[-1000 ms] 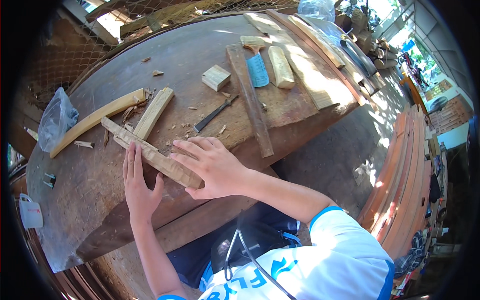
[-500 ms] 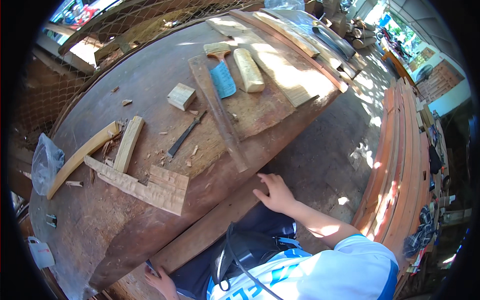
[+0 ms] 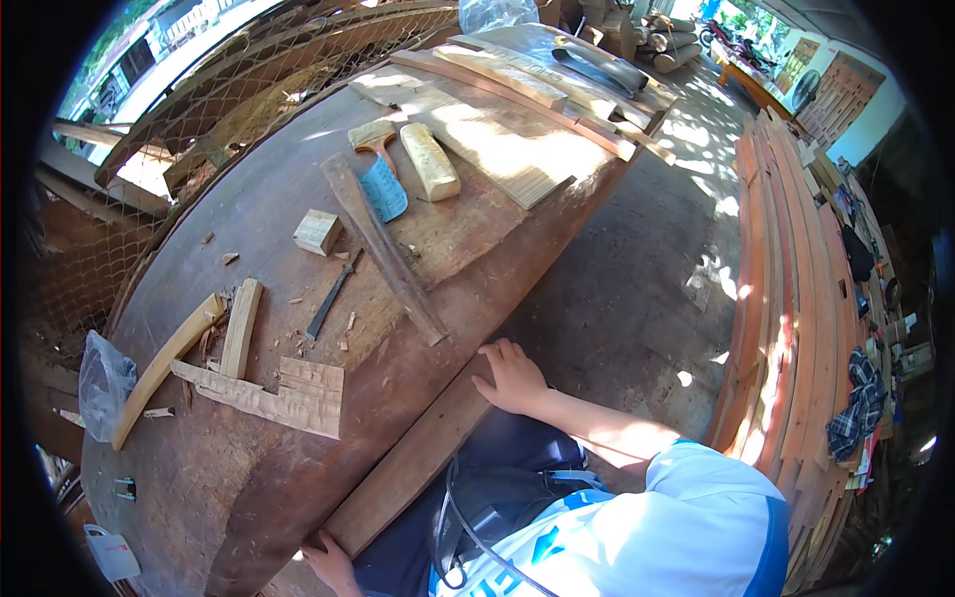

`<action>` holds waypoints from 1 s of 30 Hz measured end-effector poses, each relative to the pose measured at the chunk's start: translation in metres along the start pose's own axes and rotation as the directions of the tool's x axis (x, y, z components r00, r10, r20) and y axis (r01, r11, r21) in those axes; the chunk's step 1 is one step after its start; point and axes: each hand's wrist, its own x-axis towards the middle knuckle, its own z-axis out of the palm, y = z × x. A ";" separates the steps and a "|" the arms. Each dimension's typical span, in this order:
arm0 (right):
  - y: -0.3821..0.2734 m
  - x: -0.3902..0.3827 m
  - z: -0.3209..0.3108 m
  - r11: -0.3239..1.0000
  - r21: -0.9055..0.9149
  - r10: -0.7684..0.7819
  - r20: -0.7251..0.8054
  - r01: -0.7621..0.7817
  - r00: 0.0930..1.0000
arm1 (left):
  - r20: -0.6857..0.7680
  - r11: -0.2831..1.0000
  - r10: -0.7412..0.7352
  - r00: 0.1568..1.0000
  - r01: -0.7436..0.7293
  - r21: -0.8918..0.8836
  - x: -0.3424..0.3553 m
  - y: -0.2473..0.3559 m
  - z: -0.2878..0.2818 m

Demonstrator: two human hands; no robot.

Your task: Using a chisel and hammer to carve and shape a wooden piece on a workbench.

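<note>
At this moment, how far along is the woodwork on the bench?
Done: an L-shaped carved wooden piece lies cut on the workbench, with chips around it. In hand: the right hand and left hand both grip the long plank along the bench's near edge, not any tool. Left: the chisel lies untouched, and the plank shows no cuts.

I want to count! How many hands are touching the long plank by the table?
2: the right hand rests on the plank at its upper end, and the left hand grips its lower end. No other hands show.
</note>
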 end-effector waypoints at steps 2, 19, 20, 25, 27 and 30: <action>-0.001 -0.005 -0.003 1.000 0.012 0.002 0.017 -0.003 1.000 | -0.003 0.999 -0.029 1.000 0.029 0.042 -0.007 0.006 -0.003; 0.019 -0.007 0.002 0.977 0.211 0.024 0.031 -0.030 0.999 | 0.094 0.874 -0.008 0.996 0.053 -0.484 0.004 -0.036 -0.001; 0.019 -0.010 0.000 0.944 0.326 0.041 0.018 -0.045 0.999 | 0.120 0.792 -0.017 0.993 0.087 -0.605 0.002 -0.035 -0.004; 0.009 -0.016 -0.027 0.779 0.627 0.016 -0.012 -0.005 1.000 | -0.003 0.772 -0.009 1.000 0.005 -0.636 0.018 -0.038 -0.033; -0.013 -0.013 -0.035 0.649 0.760 -0.031 0.049 -0.017 0.998 | -0.026 0.743 -0.041 0.999 0.013 -0.669 0.029 -0.064 -0.059; -0.031 -0.014 -0.050 0.320 0.947 -0.105 0.008 0.026 0.994 | 0.066 0.647 0.003 0.998 0.048 -0.761 0.044 -0.055 -0.093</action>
